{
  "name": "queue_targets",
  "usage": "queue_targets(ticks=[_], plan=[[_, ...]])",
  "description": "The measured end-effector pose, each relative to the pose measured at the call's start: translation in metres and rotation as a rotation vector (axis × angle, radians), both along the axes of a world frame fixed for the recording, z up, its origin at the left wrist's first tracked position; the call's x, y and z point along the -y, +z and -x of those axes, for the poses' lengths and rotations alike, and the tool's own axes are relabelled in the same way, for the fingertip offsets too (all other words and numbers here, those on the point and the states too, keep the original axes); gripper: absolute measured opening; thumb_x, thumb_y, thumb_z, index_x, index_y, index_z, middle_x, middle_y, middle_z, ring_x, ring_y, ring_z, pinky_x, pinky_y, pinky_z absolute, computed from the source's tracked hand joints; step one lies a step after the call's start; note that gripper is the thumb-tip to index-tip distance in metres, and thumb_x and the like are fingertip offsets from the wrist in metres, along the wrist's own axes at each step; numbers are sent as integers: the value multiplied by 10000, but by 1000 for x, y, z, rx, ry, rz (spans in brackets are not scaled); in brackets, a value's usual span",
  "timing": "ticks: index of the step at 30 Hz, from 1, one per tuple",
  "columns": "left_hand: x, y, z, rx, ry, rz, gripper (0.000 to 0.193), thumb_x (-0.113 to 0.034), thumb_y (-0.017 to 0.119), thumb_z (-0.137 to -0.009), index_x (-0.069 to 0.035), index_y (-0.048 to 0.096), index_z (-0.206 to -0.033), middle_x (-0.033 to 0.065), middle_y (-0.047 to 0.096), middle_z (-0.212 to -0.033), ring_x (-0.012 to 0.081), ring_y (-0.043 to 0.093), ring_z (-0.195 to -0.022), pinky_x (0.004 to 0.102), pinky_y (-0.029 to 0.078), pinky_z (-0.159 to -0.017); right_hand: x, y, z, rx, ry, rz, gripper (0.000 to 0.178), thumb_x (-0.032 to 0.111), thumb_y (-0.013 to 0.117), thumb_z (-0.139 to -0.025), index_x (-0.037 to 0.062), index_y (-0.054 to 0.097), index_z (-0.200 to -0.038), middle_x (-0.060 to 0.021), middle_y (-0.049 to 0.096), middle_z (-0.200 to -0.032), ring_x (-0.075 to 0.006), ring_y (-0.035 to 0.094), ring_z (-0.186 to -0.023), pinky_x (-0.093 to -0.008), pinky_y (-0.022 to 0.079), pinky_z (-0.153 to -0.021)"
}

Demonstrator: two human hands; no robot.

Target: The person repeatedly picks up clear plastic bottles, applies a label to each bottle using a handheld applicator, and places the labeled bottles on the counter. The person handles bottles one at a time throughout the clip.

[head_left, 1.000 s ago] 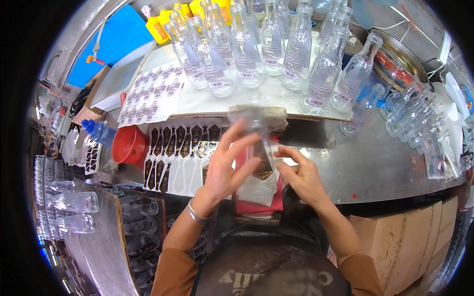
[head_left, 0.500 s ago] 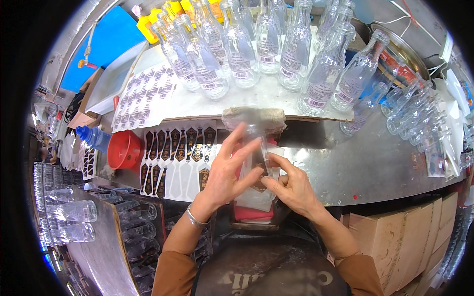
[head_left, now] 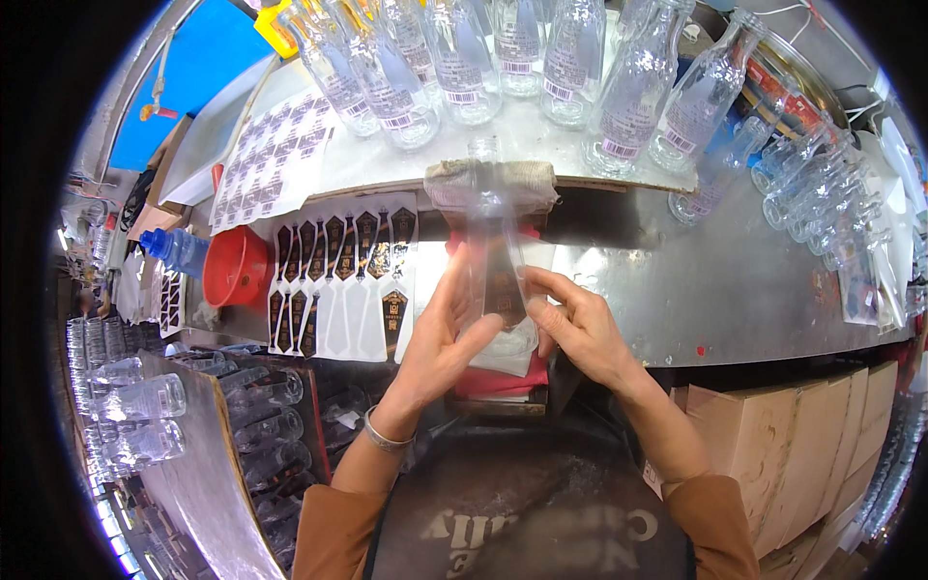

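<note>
A clear glass bottle (head_left: 488, 205) lies in front of me, its neck resting on a rolled cloth (head_left: 445, 186) and its base toward me. A black label with gold marks (head_left: 503, 290) shows on its upper side. Along the bottle's left side is my left hand (head_left: 440, 338), thumb over the glass and fingers partly hidden behind the edge. My right hand (head_left: 588, 333) grips the lower right side with thumb and bent fingers. Beside my left hand lies a white sheet of black bottle-shaped labels (head_left: 340, 261), with several label spaces bare.
Several upright clear bottles (head_left: 459, 82) with white labels stand on the raised shelf, beside a printed label sheet (head_left: 275, 159). A red bowl (head_left: 235, 269) sits left. More bottles (head_left: 802, 198) lie at right, above cardboard boxes (head_left: 764, 445). Bottles (head_left: 275, 425) fill a crate at lower left.
My left hand has moved down from above the bottle's neck to its left side, its spread fingers now closer together. The right hand stays at the lower right. The whole view has shifted slightly.
</note>
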State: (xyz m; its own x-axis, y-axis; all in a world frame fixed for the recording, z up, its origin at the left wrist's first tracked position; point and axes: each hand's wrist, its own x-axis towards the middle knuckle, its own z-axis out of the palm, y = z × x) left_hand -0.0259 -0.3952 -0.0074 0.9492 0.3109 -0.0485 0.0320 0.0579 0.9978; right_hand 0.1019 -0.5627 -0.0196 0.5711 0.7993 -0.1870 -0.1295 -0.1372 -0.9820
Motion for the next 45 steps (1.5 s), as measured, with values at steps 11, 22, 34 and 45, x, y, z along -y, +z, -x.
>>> queue_targets(ticks=[11, 22, 34, 45], plan=[[6, 3, 2, 38, -2, 178, 860, 20, 587, -911, -1, 93, -1615, 209, 285, -1614, 270, 359, -1467, 387, 306, -1194, -2, 9, 3, 206, 8, 38, 481, 144, 671, -952, -70, 526, -1358, -104, 662, -1146, -67, 613, -679, -246, 512, -628], [1, -12, 2, 58, 43, 213, 760, 15, 570, -971, -12, 154, -1607, 177, 274, -1635, 279, 335, -1486, 398, 344, -1183, -3, 9, 2, 105, -9, 12, 482, 172, 687, -959, -65, 534, -1350, -106, 665, -1143, -58, 608, -680, -240, 497, -627], [3, -10, 1, 41, 41, 201, 734, 23, 558, -977, -9, 176, -1602, 178, 282, -1633, 276, 353, -1477, 394, 345, -1179, -3, 7, 1, 115, -1, 26, 487, 168, 688, -960, -68, 531, -1355, -114, 670, -1140, -38, 596, -695, -229, 477, -623], [9, -15, -1, 102, 73, 102, 775, 49, 560, -959, 28, 125, -1600, 198, 232, -1647, 262, 266, -1513, 374, 291, -1199, 5, -36, -62, -431, -503, -258, 203, 226, 614, -1012, 31, 624, -1065, -38, 647, -942, -115, 620, -832, -269, 521, -737]])
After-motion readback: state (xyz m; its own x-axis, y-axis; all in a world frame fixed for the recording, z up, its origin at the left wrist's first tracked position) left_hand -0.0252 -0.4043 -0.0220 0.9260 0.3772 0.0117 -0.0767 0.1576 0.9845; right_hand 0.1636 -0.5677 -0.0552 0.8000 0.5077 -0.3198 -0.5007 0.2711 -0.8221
